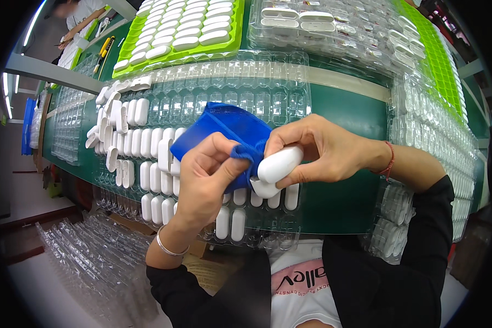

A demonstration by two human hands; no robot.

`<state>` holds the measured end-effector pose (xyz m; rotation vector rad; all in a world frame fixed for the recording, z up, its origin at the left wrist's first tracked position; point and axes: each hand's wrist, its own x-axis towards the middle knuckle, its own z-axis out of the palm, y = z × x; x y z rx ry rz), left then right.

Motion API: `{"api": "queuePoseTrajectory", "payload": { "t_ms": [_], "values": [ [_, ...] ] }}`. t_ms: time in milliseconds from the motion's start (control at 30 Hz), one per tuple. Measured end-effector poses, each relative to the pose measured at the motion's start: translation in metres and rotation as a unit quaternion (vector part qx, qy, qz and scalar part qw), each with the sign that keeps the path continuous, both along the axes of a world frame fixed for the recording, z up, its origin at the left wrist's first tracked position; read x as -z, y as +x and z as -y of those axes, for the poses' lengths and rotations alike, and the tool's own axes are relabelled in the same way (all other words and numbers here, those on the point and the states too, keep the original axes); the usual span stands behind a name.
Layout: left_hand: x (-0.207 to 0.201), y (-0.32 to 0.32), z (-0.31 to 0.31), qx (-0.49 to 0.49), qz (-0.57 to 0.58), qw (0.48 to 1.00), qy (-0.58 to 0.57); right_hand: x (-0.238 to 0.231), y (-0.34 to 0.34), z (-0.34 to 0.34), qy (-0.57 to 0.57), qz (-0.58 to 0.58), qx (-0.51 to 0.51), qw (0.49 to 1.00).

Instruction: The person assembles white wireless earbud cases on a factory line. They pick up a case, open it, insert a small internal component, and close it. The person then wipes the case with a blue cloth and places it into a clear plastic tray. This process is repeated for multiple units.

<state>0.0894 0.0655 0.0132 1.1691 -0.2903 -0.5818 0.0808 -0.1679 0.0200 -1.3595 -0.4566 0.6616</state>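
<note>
My right hand [325,150] grips a white earbud case [280,165] between thumb and fingers, its lid parted from its lower half. My left hand [205,177] pinches a blue cloth [221,128] between thumb and forefinger, right beside the case. The cloth is bunched near the case and spreads out behind my left hand. Beneath both hands lies a clear plastic tray [276,224] with white cases standing in rows. Some of those cases are hidden by my left hand and the cloth.
A green tray [238,34] full of white cases lies at the back left. Stacked clear trays [344,33] with opened cases stand at the back right. Loose case parts [110,117] are heaped at the left. More clear trays [93,257] sit low at the left.
</note>
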Motion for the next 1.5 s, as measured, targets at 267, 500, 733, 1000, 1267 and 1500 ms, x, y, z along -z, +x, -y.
{"api": "queuePoseTrajectory", "payload": {
  "t_ms": [267, 500, 733, 1000, 1267, 1500],
  "values": [
    [-0.004, -0.003, -0.010, -0.048, -0.004, 0.998, -0.048, 0.001, 0.004, 0.003, 0.053, -0.019, -0.005, 0.998],
    [-0.012, -0.010, -0.008, -0.092, 0.106, 0.990, 0.004, 0.006, 0.006, 0.002, 0.065, 0.027, -0.009, 0.997],
    [-0.010, -0.005, -0.010, -0.238, 0.252, 0.932, 0.107, 0.003, 0.005, 0.004, 0.055, -0.013, -0.014, 0.998],
    [-0.027, -0.011, 0.004, -0.082, 0.231, 0.951, 0.190, 0.010, 0.007, -0.001, 0.020, 0.014, 0.014, 1.000],
    [-0.019, -0.016, -0.007, -0.042, 0.166, 0.974, 0.146, 0.014, 0.006, -0.002, 0.012, 0.027, 0.043, 0.999],
    [-0.003, -0.013, -0.003, -0.001, 0.223, 0.965, 0.141, 0.009, -0.004, -0.004, -0.010, -0.021, 0.010, 1.000]
  ]
}}
